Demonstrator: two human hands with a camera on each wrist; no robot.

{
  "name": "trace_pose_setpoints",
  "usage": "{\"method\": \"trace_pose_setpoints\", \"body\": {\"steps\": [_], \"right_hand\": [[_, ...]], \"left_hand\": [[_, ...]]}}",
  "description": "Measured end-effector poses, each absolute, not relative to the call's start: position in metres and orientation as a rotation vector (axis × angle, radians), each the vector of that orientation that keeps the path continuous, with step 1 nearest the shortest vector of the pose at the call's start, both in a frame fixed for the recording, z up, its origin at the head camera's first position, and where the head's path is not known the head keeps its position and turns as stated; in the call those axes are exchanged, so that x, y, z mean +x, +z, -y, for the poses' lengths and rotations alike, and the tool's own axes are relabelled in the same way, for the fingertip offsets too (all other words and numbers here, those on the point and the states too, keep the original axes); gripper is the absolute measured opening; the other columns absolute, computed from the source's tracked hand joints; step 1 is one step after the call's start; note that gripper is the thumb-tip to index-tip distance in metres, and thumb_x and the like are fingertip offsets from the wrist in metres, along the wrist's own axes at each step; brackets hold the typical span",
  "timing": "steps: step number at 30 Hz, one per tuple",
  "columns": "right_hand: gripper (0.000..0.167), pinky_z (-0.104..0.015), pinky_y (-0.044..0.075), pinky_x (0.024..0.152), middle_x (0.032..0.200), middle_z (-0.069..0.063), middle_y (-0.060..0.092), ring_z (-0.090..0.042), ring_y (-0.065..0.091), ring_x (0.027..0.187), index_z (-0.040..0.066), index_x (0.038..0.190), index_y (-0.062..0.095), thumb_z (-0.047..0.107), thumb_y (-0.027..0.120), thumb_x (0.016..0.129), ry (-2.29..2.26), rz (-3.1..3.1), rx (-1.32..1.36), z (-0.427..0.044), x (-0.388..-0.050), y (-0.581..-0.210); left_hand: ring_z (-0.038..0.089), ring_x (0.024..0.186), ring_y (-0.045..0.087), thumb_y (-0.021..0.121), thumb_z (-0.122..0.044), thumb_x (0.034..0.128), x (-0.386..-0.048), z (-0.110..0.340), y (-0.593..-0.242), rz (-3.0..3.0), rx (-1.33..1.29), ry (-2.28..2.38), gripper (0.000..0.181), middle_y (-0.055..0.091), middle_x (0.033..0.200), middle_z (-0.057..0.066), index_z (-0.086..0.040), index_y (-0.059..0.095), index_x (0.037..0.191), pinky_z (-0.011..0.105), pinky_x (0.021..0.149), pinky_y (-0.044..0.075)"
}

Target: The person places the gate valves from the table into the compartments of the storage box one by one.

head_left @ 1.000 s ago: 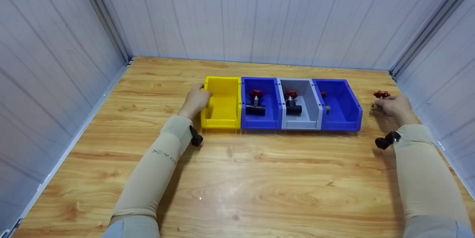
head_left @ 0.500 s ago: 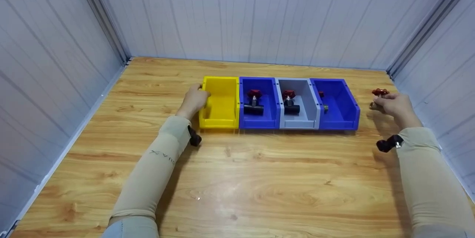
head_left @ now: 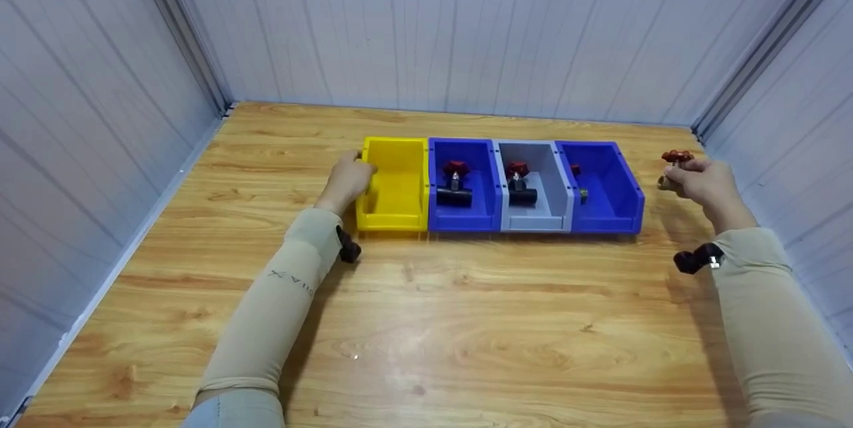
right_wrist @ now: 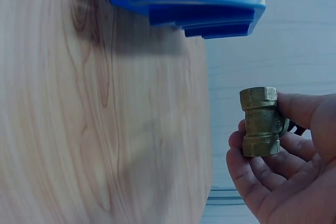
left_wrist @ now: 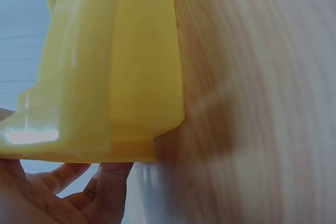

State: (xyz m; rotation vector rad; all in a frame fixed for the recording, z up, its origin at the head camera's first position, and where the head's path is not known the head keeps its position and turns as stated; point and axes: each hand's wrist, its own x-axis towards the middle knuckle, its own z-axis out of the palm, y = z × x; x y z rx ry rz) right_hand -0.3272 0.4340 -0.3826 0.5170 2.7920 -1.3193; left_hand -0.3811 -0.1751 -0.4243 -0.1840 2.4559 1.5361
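My left hand grips the left wall of the yellow bin, its thumb over the rim and its fingers outside. In the left wrist view, fingers show against the yellow bin's side. To the right of the row of bins, my right hand pinches a brass gate valve above the table. The valve's red handwheel points up in the head view. Its body lies between thumb and fingers in the right wrist view, where the wheel is hidden.
Joined to the yellow bin are a blue bin, a grey bin and another blue bin. Black-bodied valves with red wheels lie in the first blue and grey bins. A brass piece shows in the right bin. Pale walls surround the table.
My right hand has lifted the gate valve a little and shifted it slightly left. My left hand keeps its hold on the yellow bin.
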Motion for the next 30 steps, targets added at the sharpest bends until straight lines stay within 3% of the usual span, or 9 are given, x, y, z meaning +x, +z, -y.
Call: {"method": "trace_pose_setpoints", "body": {"steps": [6, 10, 13, 20, 30], "right_hand": [[0.072, -0.014, 0.058, 0.079, 0.144, -0.022, 0.052, 0.013, 0.061, 0.077, -0.017, 0.157, 0.041, 0.036, 0.058, 0.111, -1.384, -2.792, 0.477, -0.422, -0.326, -0.376], [0.059, -0.014, 0.058, 0.077, 0.115, 0.001, 0.066, 0.011, 0.064, 0.078, -0.014, 0.148, 0.052, 0.03, 0.062, 0.11, -1.441, -2.813, 0.451, -0.415, -0.326, -0.372], [0.05, -0.015, 0.058, 0.076, 0.096, 0.018, 0.061, 0.01, 0.065, 0.078, -0.009, 0.139, 0.059, 0.029, 0.066, 0.108, -1.457, -2.829, 0.448, -0.41, -0.326, -0.368], [0.053, -0.015, 0.058, 0.077, 0.104, 0.012, 0.061, 0.01, 0.065, 0.08, -0.009, 0.141, 0.058, 0.031, 0.068, 0.107, -1.488, -2.821, 0.455, -0.399, -0.325, -0.361], [0.061, -0.016, 0.059, 0.082, 0.096, 0.02, 0.063, 0.01, 0.066, 0.08, -0.011, 0.15, 0.054, 0.033, 0.066, 0.108, -1.466, -2.827, 0.423, -0.383, -0.326, -0.356]], "left_hand": [[0.031, 0.138, 0.048, 0.048, -0.024, 0.1116, -0.38, 0.176, -0.425, -2.45, -0.168, 1.531, 0.065, 0.042, 0.171, 0.013, -0.009, 0.029, 0.172, 0.048, 0.119, 0.04], [0.03, 0.139, 0.048, 0.047, -0.024, 0.1112, -0.381, 0.176, -0.424, -2.45, -0.169, 1.517, 0.065, 0.043, 0.171, 0.013, -0.01, 0.03, 0.172, 0.048, 0.121, 0.039], [0.029, 0.142, 0.047, 0.048, -0.024, 0.1113, -0.382, 0.177, -0.424, -2.451, -0.175, 1.515, 0.064, 0.043, 0.17, 0.013, -0.01, 0.031, 0.171, 0.049, 0.123, 0.039], [0.031, 0.136, 0.049, 0.049, -0.024, 0.1118, -0.382, 0.176, -0.424, -2.46, -0.162, 1.527, 0.062, 0.046, 0.168, 0.013, -0.008, 0.033, 0.17, 0.047, 0.118, 0.041], [0.03, 0.138, 0.049, 0.048, -0.024, 0.1116, -0.379, 0.176, -0.424, -2.452, -0.145, 1.557, 0.064, 0.044, 0.17, 0.013, -0.008, 0.03, 0.171, 0.047, 0.12, 0.04]]}}
